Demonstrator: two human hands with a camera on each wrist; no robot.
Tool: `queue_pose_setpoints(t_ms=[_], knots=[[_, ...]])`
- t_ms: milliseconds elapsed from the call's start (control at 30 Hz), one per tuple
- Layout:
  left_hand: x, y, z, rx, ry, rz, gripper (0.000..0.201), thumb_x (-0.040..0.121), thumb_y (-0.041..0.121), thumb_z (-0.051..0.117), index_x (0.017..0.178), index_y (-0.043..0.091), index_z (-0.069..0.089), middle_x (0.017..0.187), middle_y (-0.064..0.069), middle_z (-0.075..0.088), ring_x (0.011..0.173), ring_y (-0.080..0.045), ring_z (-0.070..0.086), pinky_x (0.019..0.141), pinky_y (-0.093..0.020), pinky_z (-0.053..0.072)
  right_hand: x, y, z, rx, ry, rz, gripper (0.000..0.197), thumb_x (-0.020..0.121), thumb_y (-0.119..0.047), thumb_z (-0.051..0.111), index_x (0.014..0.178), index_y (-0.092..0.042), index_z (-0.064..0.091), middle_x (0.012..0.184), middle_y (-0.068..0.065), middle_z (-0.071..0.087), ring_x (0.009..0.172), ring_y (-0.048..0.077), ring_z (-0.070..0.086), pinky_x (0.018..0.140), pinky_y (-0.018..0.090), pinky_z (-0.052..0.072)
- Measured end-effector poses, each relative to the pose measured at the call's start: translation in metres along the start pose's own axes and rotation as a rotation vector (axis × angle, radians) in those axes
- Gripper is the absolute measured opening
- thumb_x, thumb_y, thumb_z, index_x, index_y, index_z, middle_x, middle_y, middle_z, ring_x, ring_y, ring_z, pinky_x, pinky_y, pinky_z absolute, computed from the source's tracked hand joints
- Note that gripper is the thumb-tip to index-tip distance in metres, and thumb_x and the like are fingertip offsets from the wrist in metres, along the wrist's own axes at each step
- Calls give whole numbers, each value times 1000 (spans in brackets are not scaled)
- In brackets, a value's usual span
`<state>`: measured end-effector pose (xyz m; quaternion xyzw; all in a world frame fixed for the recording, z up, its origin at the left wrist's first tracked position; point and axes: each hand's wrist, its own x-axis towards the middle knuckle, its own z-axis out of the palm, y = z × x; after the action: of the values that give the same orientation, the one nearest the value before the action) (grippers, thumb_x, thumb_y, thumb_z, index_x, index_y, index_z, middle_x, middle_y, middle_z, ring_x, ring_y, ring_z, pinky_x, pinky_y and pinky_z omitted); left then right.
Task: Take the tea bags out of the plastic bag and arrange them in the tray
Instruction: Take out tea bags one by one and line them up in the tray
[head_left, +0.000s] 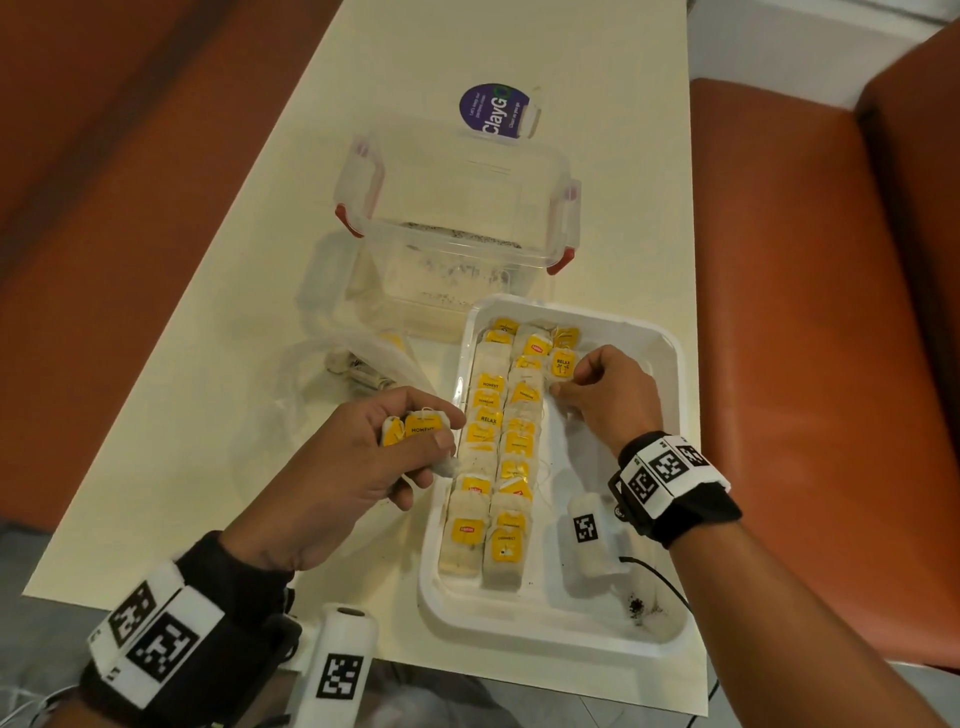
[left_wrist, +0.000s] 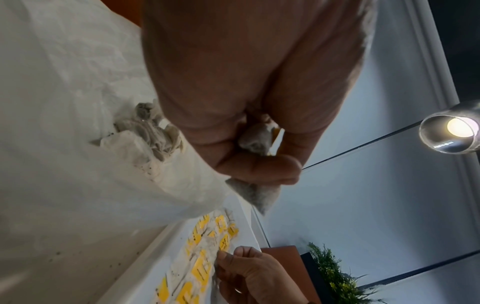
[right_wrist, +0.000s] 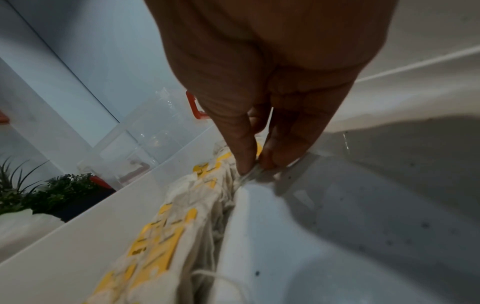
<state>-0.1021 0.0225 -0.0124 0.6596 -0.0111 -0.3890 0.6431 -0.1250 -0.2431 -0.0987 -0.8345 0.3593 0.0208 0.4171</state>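
Note:
A white tray (head_left: 660, 364) sits on the table at the right and holds two rows of tea bags (head_left: 496, 457) with yellow tags. My right hand (head_left: 587, 387) is inside the tray's far part and pinches a tea bag (head_left: 562, 366) at the start of a third row; the right wrist view shows thumb and finger pinching its paper edge (right_wrist: 250, 174). My left hand (head_left: 410, 441) hovers just left of the tray and grips a small bunch of tea bags (head_left: 415, 427). The crumpled clear plastic bag (head_left: 363, 364) lies left of the tray with tea bags inside.
An open clear plastic box (head_left: 457, 228) with red clips stands behind the tray. A purple round label (head_left: 493, 110) lies farther back. Orange seats flank the cream table (head_left: 208, 389). Tea dust (head_left: 636, 605) speckles the tray's near right corner.

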Motion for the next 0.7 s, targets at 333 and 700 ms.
queue_pose_setpoints(t_ms=[333, 700], knots=[[1, 0, 0, -18, -6, 1, 15, 93, 10, 62, 101, 14, 74, 80, -8, 69, 62, -8, 55, 50, -20, 45, 0, -2, 1, 55, 12, -15, 28, 76, -28, 84, 77, -20, 57, 69, -1, 72, 70, 23, 72, 78, 50, 59], [20, 10, 10, -36, -7, 62, 21, 98, 26, 58, 115, 28, 69, 100, -11, 76, 47, -5, 44, 38, -16, 32, -63, -58, -21, 355, -230, -127, 20, 90, -29, 72, 88, -11, 63, 84, 3, 67, 61, 14, 65, 56, 26, 51]])
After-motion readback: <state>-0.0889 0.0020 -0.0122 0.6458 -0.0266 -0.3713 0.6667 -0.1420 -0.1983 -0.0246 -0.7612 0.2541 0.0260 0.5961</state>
